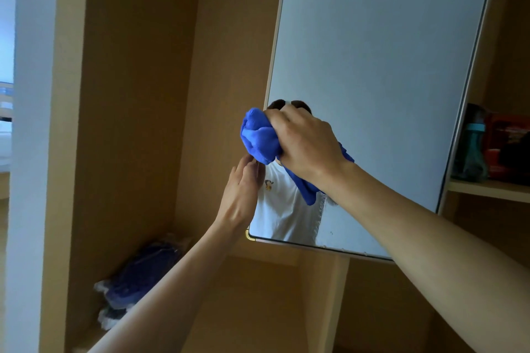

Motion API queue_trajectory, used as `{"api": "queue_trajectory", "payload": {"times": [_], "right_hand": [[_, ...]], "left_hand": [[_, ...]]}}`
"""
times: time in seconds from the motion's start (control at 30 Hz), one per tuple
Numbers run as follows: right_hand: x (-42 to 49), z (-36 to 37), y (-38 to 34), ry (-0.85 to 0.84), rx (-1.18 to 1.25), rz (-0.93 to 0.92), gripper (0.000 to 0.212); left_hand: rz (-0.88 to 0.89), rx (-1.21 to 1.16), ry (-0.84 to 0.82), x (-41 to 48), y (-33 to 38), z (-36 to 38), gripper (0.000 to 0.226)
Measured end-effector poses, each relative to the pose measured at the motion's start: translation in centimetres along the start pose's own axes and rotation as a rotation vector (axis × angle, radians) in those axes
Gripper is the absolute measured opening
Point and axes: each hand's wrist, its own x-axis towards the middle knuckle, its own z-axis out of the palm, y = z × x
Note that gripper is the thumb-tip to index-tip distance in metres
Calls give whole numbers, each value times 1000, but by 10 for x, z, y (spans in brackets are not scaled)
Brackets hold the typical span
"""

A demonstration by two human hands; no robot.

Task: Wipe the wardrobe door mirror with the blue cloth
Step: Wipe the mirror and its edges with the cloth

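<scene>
The right hand (305,142) forms a closed grip around the bunched blue cloth (259,139), pressing it against the lower left area of the mirror (372,66). The cloth is soft and creased; one rounded wad projects left of the fingers past the mirror's left edge, and a loose tail hangs below the wrist, over the glass. The left hand (242,190) lies flat with fingers extended along the mirror's left edge, just below the cloth; it grasps nothing that can be seen.

The mirror is a tall rectangular panel with a thin pale frame and a rounded lower left corner, mounted on the open wardrobe door. Its glass reflects a white shirt bearing a small printed emblem, too small to read, and dark hair partly hidden behind the cloth and hand.

Left of the door, the open wardrobe compartment (137,94) has smooth light-wood walls. A blue bundle in clear wrapping (137,278) lies blurred on its floor. At far right, a shelf (487,188) carries a teal bottle (473,149) and red packaging (507,135); any writing there is illegible and the items are cut off by the frame edge.
</scene>
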Motion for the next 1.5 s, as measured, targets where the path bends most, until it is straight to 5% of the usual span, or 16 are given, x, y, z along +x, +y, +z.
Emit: {"api": "queue_trajectory", "payload": {"times": [0.33, 0.53, 0.9, 1.33, 1.5], "right_hand": [[-24, 11, -8, 48, -36, -109, 28], [-57, 31, -19, -10, -46, -114, 40], [-67, 27, -18, -99, -88, -222, 40], [-39, -3, 21, 118, -64, -68, 21], [-74, 24, 12, -18, -93, -146, 35]], "left_hand": [[-83, -188, 48, 7, -18, -6, 60], [-72, -222, 53, 9, -27, -8, 64], [-124, -175, 69, -1, -21, -1, 56], [-74, -5, 40, -17, -16, 3, 54], [-87, -26, 75, -15, -23, 6, 44]]}}
